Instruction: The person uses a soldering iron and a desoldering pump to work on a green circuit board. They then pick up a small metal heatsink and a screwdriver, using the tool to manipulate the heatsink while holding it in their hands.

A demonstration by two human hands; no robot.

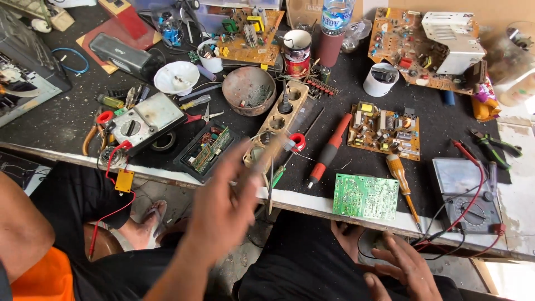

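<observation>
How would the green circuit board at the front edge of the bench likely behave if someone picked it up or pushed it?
The green circuit board looks thin and flat, so it is probably stiff and light. Lying flat on the bench, it would likely slide rather than roll or tip. It sits close to the edge, so a push toward the person might drop it.

- The power strip (pixel 277 121) lies on the workbench (pixel 67 120), left of the screwdriver (pixel 330 149).
- The green circuit board (pixel 365 196) lies at the bench's front edge, left of the multimeter (pixel 466 195).
</observation>
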